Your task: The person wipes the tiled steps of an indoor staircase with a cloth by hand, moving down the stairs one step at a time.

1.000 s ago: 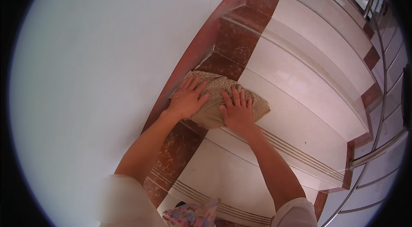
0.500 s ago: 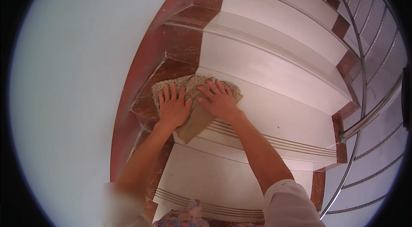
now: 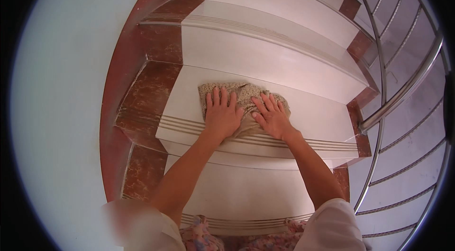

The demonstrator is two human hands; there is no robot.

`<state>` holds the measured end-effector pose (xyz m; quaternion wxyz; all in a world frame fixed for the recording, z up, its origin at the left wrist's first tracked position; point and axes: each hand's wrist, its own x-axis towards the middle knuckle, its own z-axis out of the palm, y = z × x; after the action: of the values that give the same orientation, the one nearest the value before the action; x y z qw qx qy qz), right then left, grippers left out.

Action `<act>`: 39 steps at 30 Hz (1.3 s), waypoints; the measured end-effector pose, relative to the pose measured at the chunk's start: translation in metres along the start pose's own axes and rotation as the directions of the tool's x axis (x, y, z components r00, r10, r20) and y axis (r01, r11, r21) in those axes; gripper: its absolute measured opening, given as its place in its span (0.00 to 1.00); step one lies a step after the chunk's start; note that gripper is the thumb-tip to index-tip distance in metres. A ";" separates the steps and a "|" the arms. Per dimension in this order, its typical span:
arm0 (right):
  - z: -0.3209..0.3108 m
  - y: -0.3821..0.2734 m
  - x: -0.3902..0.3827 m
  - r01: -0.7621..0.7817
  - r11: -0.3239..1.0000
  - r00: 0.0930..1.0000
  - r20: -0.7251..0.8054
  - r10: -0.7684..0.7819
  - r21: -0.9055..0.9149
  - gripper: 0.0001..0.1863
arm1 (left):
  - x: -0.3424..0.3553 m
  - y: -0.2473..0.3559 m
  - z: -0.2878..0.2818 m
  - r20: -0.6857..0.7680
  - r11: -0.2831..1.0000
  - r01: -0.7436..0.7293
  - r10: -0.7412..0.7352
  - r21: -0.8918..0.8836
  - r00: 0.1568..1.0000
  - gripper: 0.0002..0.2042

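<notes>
A brown patterned cloth lies spread and rumpled on a white stair tread, one edge reaching over the grooved strips at the tread's front. My left hand presses flat on the left part of the cloth, fingers stretched and pointing away from me. On its right part rests my right hand, palm down with fingers spread. Both hands push on the cloth from above without gripping it. Beneath the palms, the cloth is hidden.
Red-brown marbled borders edge the steps on the left, beside a red skirting and a pale wall. A metal railing curves along the right. More steps rise ahead; a lower step is nearer me.
Both hands have slid the cloth rightward along the tread, away from the red-brown border onto the white middle. The whole view has also shifted a little.
</notes>
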<state>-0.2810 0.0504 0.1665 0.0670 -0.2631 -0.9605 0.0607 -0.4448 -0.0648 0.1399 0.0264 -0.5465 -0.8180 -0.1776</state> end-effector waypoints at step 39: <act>0.015 0.078 -0.026 -0.213 0.975 0.943 -0.276 0.188 -0.064 0.27 | 0.052 0.107 0.028 0.093 0.963 -0.250 0.259 -0.096 0.961 0.27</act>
<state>-0.2229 0.1023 0.1377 0.1776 -0.3680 -0.9126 -0.0138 -0.3653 0.0268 0.1536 -0.0168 -0.6564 -0.7329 -0.1779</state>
